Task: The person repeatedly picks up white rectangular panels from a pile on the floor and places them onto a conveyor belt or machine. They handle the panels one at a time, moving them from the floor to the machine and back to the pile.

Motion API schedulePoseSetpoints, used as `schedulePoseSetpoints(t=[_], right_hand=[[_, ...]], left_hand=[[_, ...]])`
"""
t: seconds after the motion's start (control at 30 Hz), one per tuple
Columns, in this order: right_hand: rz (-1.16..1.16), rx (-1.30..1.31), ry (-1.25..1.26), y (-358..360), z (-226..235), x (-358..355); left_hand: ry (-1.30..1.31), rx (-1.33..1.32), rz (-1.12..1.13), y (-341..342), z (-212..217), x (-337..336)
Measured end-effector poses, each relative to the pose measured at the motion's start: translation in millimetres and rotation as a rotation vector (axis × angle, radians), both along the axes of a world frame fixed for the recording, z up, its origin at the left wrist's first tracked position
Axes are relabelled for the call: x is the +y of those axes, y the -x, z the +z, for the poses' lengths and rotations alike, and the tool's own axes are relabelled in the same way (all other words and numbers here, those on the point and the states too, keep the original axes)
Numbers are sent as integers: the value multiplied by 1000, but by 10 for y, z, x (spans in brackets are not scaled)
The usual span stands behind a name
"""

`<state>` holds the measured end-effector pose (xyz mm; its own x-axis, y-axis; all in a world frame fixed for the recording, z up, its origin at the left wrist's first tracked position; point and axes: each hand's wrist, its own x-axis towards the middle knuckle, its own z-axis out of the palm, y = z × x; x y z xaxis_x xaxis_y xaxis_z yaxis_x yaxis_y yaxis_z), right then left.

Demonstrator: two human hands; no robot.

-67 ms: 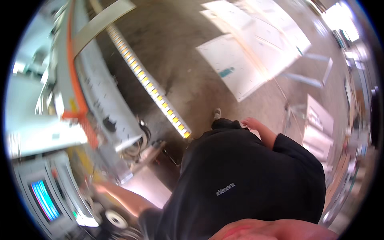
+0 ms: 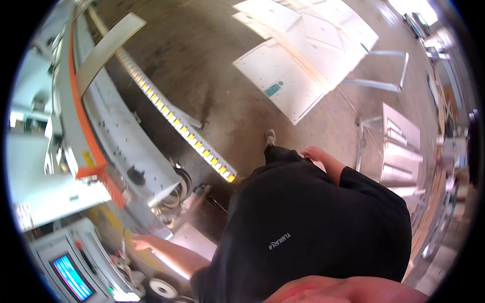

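My left hand is stretched out to the left, beside the grey control panel with a lit screen. It is small and its fingertips blend into the machine parts behind, so I cannot make out a grip. My right hand hangs in front of my right hip, with loose fingers and nothing in them. Beyond my left forearm runs a long machine with a grey bed and an orange-edged beam. A narrow pale board lies across its far part. A white panel shows beside my left forearm.
A long rail with yellow rollers juts out beside the machine. White boards lie stacked at the far right of it, next to a metal frame. More panels stand at the right. A white reel sits near the control panel.
The whole view has swung a little, so the boards shift left and the control panel moves right and down. My left hand appears slightly farther right; my right hand stays by my hip.
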<state>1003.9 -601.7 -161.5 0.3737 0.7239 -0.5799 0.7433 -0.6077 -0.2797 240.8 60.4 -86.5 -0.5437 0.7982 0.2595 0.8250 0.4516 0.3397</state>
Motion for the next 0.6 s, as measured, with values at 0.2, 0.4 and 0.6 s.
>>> schedulePoseSetpoints(t=[0.2,0.4,0.6], right_hand=[[-567,286,137,344,-762,-911],[-747,186,-92,-1069,-725,-175],[-560,-48,-44,-3612,-449,507]], left_hand=[[-74,-1134,-587,-3838,753,-1848],[571,-689,-1453,-5853,689,-2768],[1390,-755,-1304,-5930,-777,-3488]])
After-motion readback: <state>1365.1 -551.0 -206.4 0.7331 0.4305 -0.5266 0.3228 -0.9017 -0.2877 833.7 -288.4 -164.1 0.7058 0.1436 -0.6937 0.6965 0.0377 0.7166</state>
